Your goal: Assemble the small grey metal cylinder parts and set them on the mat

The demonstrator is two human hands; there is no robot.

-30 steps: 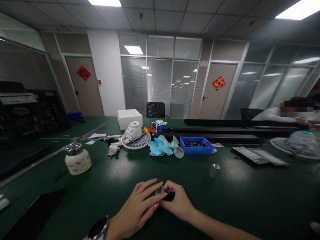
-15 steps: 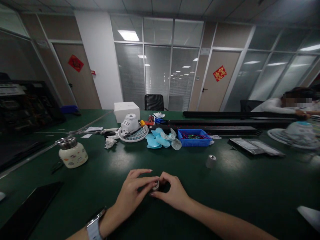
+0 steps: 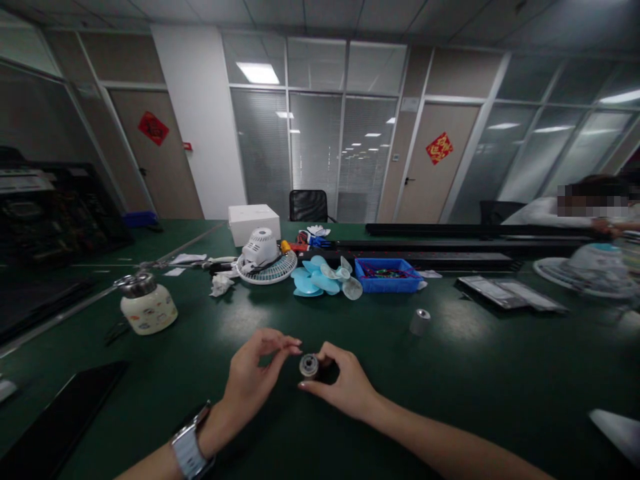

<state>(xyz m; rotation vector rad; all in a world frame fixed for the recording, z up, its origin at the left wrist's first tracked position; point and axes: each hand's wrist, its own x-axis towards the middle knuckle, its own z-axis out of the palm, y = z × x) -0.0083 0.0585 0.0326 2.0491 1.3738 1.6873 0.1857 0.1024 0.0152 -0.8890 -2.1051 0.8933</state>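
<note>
My right hand (image 3: 345, 387) is closed round a small round metal part (image 3: 309, 365) with a dark body, held just above the green table (image 3: 480, 373). My left hand (image 3: 253, 380) hovers a little to its left, thumb and forefinger pinched together near the part; whether anything is between them is too small to make out. A watch (image 3: 187, 450) sits on my left wrist. A small grey cylinder (image 3: 419, 322) stands on the table to the right, beyond my hands.
Further back lie a white fan grille with motor (image 3: 265, 261), light blue fan blades (image 3: 320, 280), a blue tray (image 3: 387, 275) and a white box (image 3: 253, 222). A cream jar (image 3: 147, 304) stands at left, a dark tablet (image 3: 55, 427) near left. Another person (image 3: 565, 210) works at far right.
The view tilted down after the first frame. My left hand drew back from the metal part, which my right hand now holds alone, raised slightly.
</note>
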